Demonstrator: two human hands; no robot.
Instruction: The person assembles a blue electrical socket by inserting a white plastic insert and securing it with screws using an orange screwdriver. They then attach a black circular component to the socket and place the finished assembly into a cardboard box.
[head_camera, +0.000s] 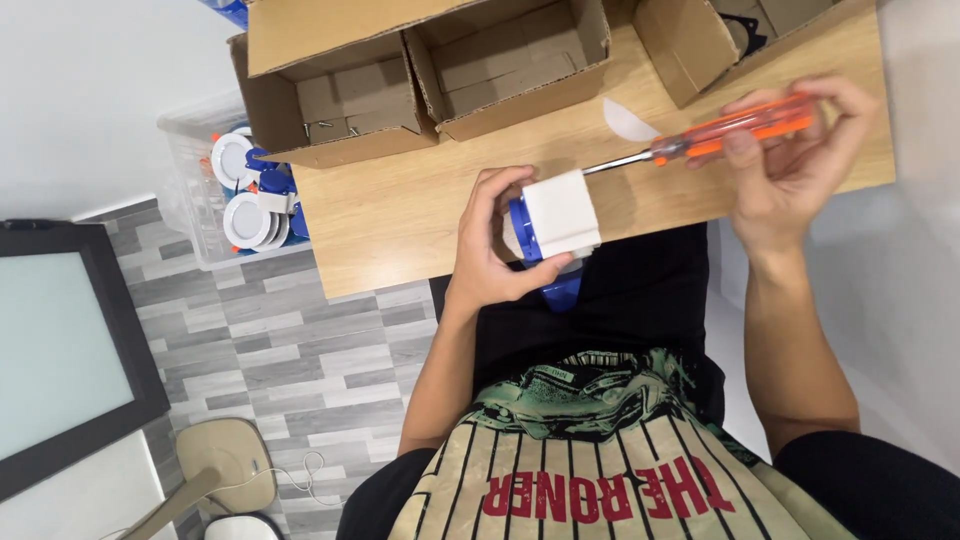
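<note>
I am clamping my left hand (495, 240) around a white-and-blue fitting (555, 222) at the surface's (400, 210) near edge, while my right hand (790, 150) is gripping an orange screwdriver (720, 135) aimed into it. Cardboard boxes (430, 75) are sitting open along the far edge, and a clear bin (190, 150) off the left edge is holding white round fittings (245, 205).

Wooden table (400, 215), grey plank floor (290, 340), white wall (70, 90), dark-framed panel (60, 340).

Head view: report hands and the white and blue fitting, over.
Left hand grips white box-shaped fitting on blue base. Right hand holds orange clear-handled screwdriver, tip at the fitting's side. Open cardboard boxes behind, apart.
</note>
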